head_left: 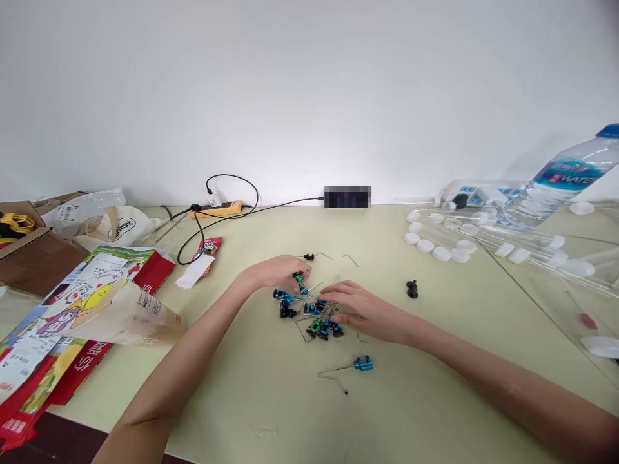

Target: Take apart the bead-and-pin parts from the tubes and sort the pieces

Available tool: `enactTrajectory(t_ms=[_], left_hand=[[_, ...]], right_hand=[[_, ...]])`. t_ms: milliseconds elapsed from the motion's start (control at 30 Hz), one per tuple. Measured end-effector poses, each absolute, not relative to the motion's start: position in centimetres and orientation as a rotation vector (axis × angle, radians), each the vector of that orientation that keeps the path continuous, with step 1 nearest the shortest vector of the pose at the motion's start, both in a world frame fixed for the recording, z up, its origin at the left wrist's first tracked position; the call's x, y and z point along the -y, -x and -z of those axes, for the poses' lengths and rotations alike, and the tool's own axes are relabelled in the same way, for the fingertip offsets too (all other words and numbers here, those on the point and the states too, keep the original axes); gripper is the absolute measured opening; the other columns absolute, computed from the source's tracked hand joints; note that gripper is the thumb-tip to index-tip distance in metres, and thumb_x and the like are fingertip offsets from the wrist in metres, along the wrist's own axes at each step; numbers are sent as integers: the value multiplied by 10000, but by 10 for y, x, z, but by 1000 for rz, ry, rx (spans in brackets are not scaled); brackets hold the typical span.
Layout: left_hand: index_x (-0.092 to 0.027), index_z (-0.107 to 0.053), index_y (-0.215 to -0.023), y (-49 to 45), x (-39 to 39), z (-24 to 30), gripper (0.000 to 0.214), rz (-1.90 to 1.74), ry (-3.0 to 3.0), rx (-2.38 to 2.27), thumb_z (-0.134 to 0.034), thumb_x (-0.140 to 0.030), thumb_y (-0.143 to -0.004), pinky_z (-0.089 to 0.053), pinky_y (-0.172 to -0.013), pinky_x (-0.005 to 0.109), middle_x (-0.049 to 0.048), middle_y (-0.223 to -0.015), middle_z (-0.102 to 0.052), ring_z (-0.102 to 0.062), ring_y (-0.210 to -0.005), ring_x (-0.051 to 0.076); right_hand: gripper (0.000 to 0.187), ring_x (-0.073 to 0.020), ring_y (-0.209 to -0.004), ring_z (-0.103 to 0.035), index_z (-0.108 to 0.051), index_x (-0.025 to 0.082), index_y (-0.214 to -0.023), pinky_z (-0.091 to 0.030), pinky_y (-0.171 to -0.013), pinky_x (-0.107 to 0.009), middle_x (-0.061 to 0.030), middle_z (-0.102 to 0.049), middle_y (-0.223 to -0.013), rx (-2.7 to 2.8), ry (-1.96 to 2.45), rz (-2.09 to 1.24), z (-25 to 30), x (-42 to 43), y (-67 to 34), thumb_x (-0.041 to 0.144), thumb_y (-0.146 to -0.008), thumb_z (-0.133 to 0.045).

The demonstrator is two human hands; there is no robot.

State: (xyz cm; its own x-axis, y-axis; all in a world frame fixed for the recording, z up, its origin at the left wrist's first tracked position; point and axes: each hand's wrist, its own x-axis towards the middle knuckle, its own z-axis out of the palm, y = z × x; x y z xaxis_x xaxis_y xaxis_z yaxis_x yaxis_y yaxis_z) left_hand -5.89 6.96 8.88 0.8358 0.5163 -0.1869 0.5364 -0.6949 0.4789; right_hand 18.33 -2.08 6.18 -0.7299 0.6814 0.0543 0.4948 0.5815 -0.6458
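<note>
A pile of small blue, green and black metal parts [312, 309] with thin bent metal rods lies between my hands. My left hand [280, 272] reaches over the pile's far left side, fingers curled round a small green-and-black part [298, 277]. From the right, my right hand [365, 310] rests by the pile, fingers stretched over its edge and thumb apart; its fingertips are close to a blue part [312, 309]. Nearer to me lies a separate blue part [362, 363] with a bent rod. A small black part [309, 257] sits beyond my left hand.
Black knobs [412, 289] lie right of my right hand. Clear tubes with white caps [441, 253] and a water bottle [556, 180] occupy the right. Leftward are a drink cup [140, 316], a red packet [209, 251], bags and a cardboard box [41, 261]. A cable runs to a dark device [347, 197].
</note>
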Motion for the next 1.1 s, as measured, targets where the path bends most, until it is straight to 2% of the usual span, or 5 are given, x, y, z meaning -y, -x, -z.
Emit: enactTrajectory(t_ms=[300,500,700,967,1100], left_hand=[[-165,-590,-760,63,-69,-93,232,-184,-2418,-891,-582,-396,-789,-312,-553,219,-21,-644,-534,-450,-587,103],[-178,-504,-733,47,-45,-105,222,-190,-2701,-956,-534,-366,-846,-233,-515,236,-17,-665,-504,-391,-558,105],[-185,-479,-789,38,-28,-111,160,-131,-2852,-987,-522,-316,-870,-219,-509,242,-5,-755,-537,-433,-577,113],[-181,-518,-806,36,-24,-109,185,-125,-2934,-889,-472,-329,-908,-245,-512,240,-3,-762,-502,-456,-611,116],[-172,-540,-819,36,-18,-118,242,-201,-2935,-895,-413,-343,-933,-279,-527,233,6,-803,-472,-429,-596,101]], right_hand=[[318,-229,-1040,-533,-581,254,-1135,-439,-869,-405,-68,-603,-1128,2317,1156,-899,-63,18,-182,419,-930,-402],[332,-176,-823,-592,-454,222,-1118,-488,-710,-341,-71,-582,-1059,1827,1374,-1060,-58,14,-180,466,-894,-441],[315,-183,-987,-534,-509,271,-1188,-474,-782,-330,-62,-515,-1202,1930,1225,-935,-60,10,-179,349,-886,-466],[203,-170,-761,-565,-644,222,-890,-443,-704,-322,-17,-658,-854,1998,1208,-1046,-59,8,-179,364,-866,-501],[142,-158,-776,-577,-601,211,-842,-458,-716,-316,-20,-642,-889,1894,1155,-1185,-60,9,-178,343,-840,-549]])
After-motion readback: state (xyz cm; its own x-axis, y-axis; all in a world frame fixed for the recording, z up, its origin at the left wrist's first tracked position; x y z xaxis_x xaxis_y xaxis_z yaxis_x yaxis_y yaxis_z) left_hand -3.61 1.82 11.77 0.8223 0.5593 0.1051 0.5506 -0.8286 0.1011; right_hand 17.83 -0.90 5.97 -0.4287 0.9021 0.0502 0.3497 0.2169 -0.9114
